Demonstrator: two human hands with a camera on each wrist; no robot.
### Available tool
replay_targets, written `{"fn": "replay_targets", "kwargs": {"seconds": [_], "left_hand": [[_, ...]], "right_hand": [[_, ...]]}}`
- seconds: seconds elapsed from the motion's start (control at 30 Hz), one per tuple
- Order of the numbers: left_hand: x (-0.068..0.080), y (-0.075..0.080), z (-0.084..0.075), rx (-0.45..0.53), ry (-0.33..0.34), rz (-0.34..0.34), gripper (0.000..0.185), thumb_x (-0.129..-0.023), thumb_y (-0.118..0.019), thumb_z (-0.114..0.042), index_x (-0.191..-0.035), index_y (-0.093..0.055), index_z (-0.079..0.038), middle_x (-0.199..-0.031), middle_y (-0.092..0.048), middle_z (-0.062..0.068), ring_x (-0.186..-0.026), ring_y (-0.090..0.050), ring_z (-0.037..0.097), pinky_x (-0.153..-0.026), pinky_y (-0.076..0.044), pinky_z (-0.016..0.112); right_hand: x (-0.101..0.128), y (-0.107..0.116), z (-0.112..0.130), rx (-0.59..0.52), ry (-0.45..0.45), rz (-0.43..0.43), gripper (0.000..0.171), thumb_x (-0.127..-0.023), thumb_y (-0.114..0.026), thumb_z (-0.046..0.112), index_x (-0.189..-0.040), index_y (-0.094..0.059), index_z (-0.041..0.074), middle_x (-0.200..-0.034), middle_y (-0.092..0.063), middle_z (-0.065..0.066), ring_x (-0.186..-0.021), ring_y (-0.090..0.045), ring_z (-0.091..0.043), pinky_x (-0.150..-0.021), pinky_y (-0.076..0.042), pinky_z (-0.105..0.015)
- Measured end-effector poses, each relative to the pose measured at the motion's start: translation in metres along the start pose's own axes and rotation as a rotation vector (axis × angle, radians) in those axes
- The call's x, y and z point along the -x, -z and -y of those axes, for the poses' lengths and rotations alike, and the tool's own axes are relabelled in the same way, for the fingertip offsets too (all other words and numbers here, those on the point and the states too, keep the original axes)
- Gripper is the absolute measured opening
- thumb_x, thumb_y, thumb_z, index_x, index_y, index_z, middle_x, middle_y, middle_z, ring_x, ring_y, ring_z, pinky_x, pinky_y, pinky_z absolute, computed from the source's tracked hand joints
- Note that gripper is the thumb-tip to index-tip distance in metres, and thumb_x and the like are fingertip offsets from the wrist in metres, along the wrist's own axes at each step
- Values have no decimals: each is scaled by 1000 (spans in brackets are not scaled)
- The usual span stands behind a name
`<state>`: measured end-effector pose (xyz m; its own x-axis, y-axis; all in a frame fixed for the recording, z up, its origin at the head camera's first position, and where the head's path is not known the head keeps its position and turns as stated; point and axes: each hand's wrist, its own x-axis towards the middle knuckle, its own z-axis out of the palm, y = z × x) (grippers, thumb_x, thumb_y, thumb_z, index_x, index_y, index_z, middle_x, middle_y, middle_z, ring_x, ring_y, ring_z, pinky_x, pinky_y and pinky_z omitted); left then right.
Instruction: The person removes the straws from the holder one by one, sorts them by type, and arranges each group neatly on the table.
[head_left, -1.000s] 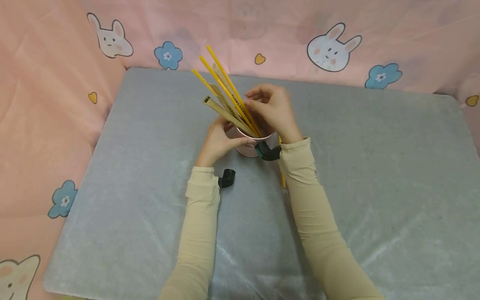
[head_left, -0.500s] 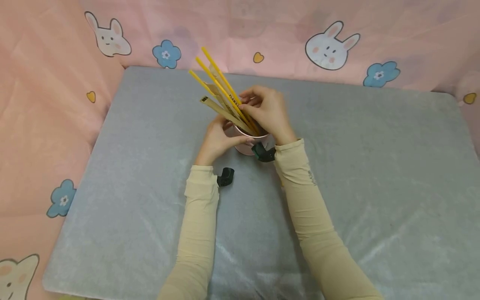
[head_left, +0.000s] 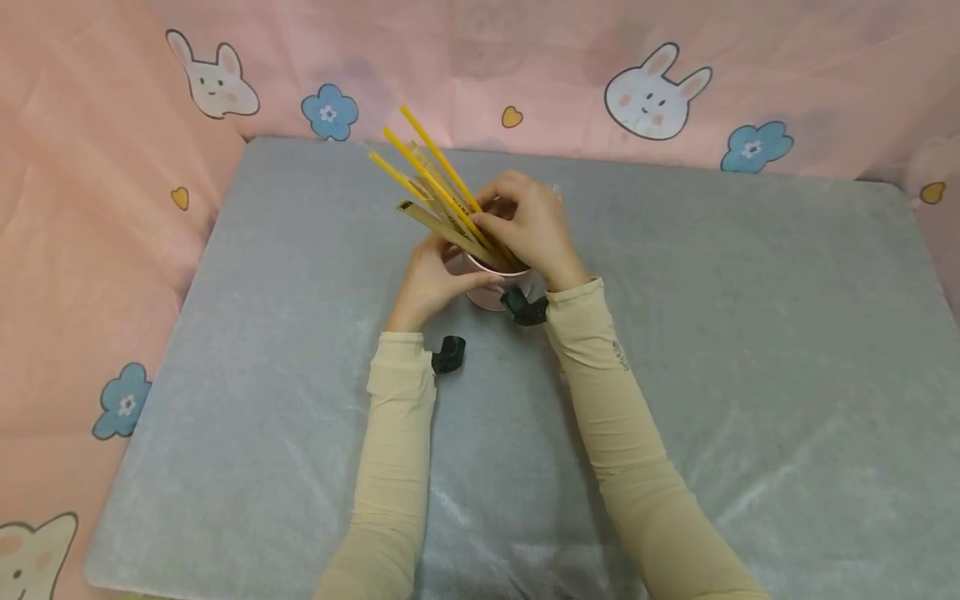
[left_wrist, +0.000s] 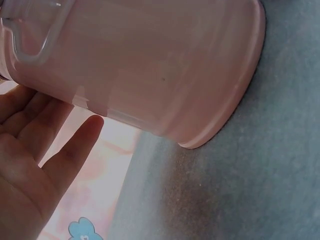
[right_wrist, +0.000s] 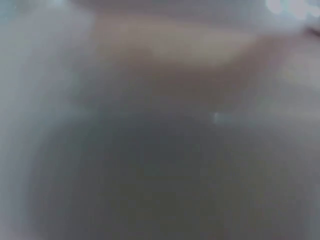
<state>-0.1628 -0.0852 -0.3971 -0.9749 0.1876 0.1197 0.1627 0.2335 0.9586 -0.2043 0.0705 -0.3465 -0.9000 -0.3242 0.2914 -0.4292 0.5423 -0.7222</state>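
Note:
My left hand (head_left: 426, 287) grips a pink cup (head_left: 486, 298), thumb across its front and fingers behind. In the left wrist view the pink cup (left_wrist: 145, 65) stands on the grey surface, fingertips at its side. Several yellow straws (head_left: 426, 171) lean out of it to the far left, with a flat tan paper-wrapped stick (head_left: 435, 222) beside them. Over the rim, my right hand (head_left: 534, 223) pinches the straws low down with thumb and curled fingers. The straws' lower ends are hidden in the cup. The right wrist view is a blur.
A grey cloth-covered table (head_left: 285, 292) lies under everything. Most of another yellow straw (head_left: 563, 370) is hidden beneath my right forearm. Small black wrist cameras (head_left: 450, 355) stick out at both cuffs. Pink printed curtain (head_left: 570, 75) stands behind the table.
My right hand has shifted a little left and closer round the straws. The straw tops have sunk slightly toward the cup. The left hand keeps its grip on the cup.

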Motion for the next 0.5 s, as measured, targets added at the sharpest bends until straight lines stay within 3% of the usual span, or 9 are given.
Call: {"fn": "replay_targets", "kwargs": {"seconds": [0.13, 0.37, 0.5], "left_hand": [[0, 0, 0, -2, -9, -4, 69, -69, -85, -10, -130, -52, -3, -127, -56, 10, -117, -53, 22, -100, -42, 26], [1, 1, 1, 3, 4, 4, 70, -69, -85, -13, -131, -52, -5, -127, -56, 7, -119, -51, 19, -101, -41, 26], [1, 1, 0, 5, 17, 5, 69, -69, -86, -15, -129, -54, -7, -126, -57, 6, -118, -52, 18, -101, -41, 27]], "right_hand": [[2, -1, -2, -106, -28, -61, 16, -81, -75, 10, -92, -71, -1, -86, -67, -11, -70, -62, -18, -64, -52, -24], [11, 3, -3, -454, -16, -150, 14, -81, -72, 1, -92, -70, -8, -85, -67, -12, -72, -61, -18, -68, -54, -25], [16, 11, -6, -509, -1, -178, 14, -81, -72, -1, -93, -70, -7, -85, -68, -7, -76, -61, -18, -71, -54, -26]]}}
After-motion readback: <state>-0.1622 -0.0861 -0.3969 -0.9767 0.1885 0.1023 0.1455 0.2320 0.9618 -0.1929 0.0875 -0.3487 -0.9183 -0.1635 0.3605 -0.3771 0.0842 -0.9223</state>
